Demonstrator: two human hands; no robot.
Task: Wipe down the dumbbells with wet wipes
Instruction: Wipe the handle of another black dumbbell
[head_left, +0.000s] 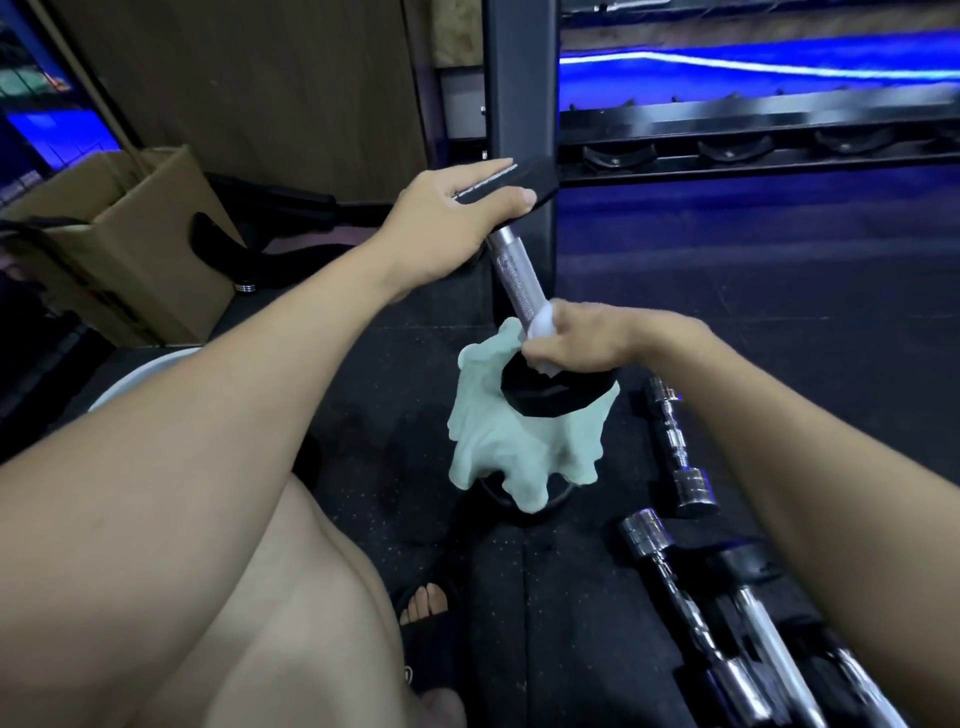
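The rack stands dark at the back, and everything else sits in front of it on the rubber floor. Left of the rack a cardboard box leans open. Right in front of the rack's upright post the person holds a dumbbell tilted on end, its lower black head resting on a pale green cloth draped over something round I cannot make out. Further from the rack, toward the person's right, several chrome dumbbells lie on the floor. The left hand curls over the upper black head, thumb underneath, steadying it. The right hand is closed around the bottom of the steel handle with a white wipe bunched inside the fingers. To do this well, I would keep the top hand firm so the weight cannot tip, then slide and twist the wipe up the whole knurled handle, working into the grooves.
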